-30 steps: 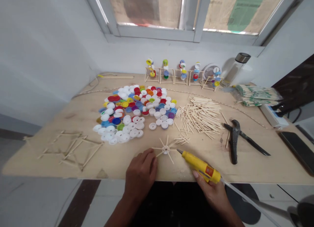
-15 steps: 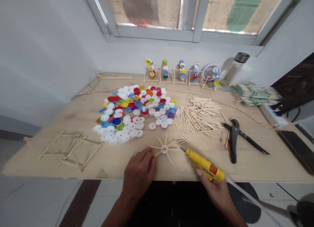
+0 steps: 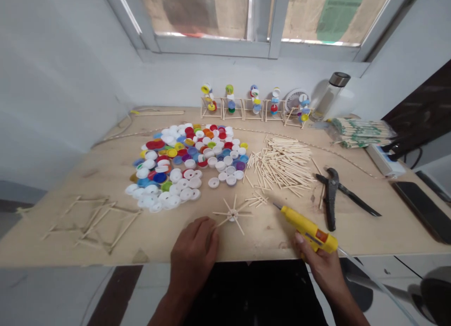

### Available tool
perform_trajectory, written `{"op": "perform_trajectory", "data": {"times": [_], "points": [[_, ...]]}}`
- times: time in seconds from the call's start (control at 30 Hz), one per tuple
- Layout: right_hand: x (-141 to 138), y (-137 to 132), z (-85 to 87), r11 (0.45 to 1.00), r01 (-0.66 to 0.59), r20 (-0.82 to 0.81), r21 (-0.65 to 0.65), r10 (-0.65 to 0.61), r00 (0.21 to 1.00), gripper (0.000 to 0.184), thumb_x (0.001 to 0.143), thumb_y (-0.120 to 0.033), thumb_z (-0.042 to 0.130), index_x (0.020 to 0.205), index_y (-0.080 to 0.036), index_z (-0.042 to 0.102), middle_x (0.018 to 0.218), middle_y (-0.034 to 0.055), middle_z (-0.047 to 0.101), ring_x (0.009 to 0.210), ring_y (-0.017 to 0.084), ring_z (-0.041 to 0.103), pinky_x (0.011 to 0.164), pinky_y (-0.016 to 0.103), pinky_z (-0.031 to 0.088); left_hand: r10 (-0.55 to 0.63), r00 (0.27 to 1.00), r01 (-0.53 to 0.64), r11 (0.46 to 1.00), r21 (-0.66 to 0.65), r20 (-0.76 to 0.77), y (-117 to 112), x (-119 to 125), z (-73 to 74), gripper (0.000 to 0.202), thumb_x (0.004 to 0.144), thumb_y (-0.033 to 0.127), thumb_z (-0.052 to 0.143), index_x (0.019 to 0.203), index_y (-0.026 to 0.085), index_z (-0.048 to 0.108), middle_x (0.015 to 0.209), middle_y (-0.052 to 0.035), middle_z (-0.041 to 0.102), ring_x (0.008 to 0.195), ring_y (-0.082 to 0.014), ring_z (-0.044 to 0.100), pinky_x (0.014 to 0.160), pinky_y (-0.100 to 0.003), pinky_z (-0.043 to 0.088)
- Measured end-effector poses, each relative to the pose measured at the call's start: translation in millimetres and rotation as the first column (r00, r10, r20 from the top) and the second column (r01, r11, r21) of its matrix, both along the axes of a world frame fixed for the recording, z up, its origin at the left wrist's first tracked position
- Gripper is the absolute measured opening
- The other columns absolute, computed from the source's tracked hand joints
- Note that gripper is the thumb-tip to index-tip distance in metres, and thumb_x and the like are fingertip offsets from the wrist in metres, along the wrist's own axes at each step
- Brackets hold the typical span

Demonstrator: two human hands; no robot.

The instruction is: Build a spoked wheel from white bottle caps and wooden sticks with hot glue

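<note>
My right hand (image 3: 319, 261) grips a yellow glue gun (image 3: 306, 226) by its handle; its nozzle points left, over the table. A clear glue stick (image 3: 366, 272) trails from the gun's back end. My left hand (image 3: 195, 245) rests at the table's front with curled fingers, its fingertips pinching the end of a lower-left spoke. That spoke belongs to a small wheel of wooden sticks (image 3: 233, 215) set round a white hub, lying on the table. Just beyond the wheel lie a few loose short sticks (image 3: 257, 200).
Colourful bottle caps (image 3: 190, 152) and a heap of sticks (image 3: 282, 164) lie behind. Black cutters (image 3: 330, 199) and a phone (image 3: 421, 208) are at right, stick frames (image 3: 91, 222) at left. Several small cap wheels on stands (image 3: 254, 103) line the back beside a bottle (image 3: 331, 96).
My right hand has drawn the glue gun away to the right, so its nozzle is farther from the stick wheel. My left hand stays at the wheel. The whole view has shifted slightly.
</note>
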State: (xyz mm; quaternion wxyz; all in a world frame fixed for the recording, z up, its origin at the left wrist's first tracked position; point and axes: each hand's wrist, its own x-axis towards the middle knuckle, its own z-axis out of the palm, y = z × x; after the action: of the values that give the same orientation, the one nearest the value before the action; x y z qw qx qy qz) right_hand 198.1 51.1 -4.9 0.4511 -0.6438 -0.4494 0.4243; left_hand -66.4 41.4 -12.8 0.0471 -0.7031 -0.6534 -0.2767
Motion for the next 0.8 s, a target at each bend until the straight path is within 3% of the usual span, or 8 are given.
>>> {"op": "perform_trajectory", "data": {"times": [0.13,0.23,0.37,0.6,0.8], "points": [[8.5,5.4,2.4,0.998,0.017,-0.036,-0.067,-0.019,0.999,0.031,0.070,-0.046,0.071,0.080,-0.016,0.071,0.069,0.0039,0.071,0.066,0.022,0.067,0.060,0.028,0.056,-0.078,0.997,0.078,0.997,0.008,0.007,12.1,13.5,12.0,0.013,0.087,0.020,0.047,0.084,0.019,0.060,0.081,-0.0055,0.066,0.077,-0.0204,0.060,0.072,-0.034,0.045],[9.6,6.7,1.1,0.998,0.012,-0.035,-0.056,-0.014,0.999,0.033,0.069,-0.047,0.072,0.080,-0.016,0.070,0.068,0.0036,0.070,0.065,0.021,0.066,0.057,0.027,0.054,-0.197,0.980,0.195,0.978,-0.079,-0.017,28.7,31.0,22.9,0.018,0.087,0.019,0.046,0.076,0.020,0.060,0.072,-0.0035,0.063,0.071,-0.0191,0.057,0.069,-0.034,0.042],[8.7,5.4,-1.8,0.998,0.014,-0.046,-0.054,-0.017,0.999,0.037,0.070,-0.050,0.071,0.084,-0.016,0.070,0.073,0.0050,0.072,0.068,0.022,0.067,0.059,0.027,0.055,-0.303,0.950,0.293,0.949,-0.118,-0.082,53.0,52.3,31.3,0.020,0.088,0.017,0.045,0.077,0.019,0.062,0.074,-0.0045,0.063,0.073,-0.0190,0.056,0.072,-0.035,0.041],[6.5,6.7,0.7,1.000,0.023,-0.026,-0.008,-0.023,0.999,0.045,0.066,-0.057,0.071,0.082,-0.015,0.072,0.078,0.0088,0.074,0.075,0.025,0.069,0.067,0.031,0.057,-0.377,0.891,0.340,0.923,-0.179,-0.254,91.5,65.8,31.0,0.017,0.083,0.011,0.052,0.072,0.019,0.062,0.074,-0.0053,0.063,0.075,-0.0213,0.055,0.072,-0.038,0.039],[4.2,5.9,2.0,0.999,0.038,-0.022,0.024,-0.038,0.999,0.044,0.068,-0.056,0.070,0.084,-0.015,0.073,0.082,0.0101,0.075,0.079,0.026,0.069,0.071,0.034,0.058,-0.462,0.831,0.403,0.884,-0.236,-0.310,104.9,70.0,28.1,0.014,0.081,0.012,0.056,0.069,0.018,0.061,0.078,-0.0062,0.062,0.079,-0.0227,0.055,0.074,-0.039,0.040]]}}
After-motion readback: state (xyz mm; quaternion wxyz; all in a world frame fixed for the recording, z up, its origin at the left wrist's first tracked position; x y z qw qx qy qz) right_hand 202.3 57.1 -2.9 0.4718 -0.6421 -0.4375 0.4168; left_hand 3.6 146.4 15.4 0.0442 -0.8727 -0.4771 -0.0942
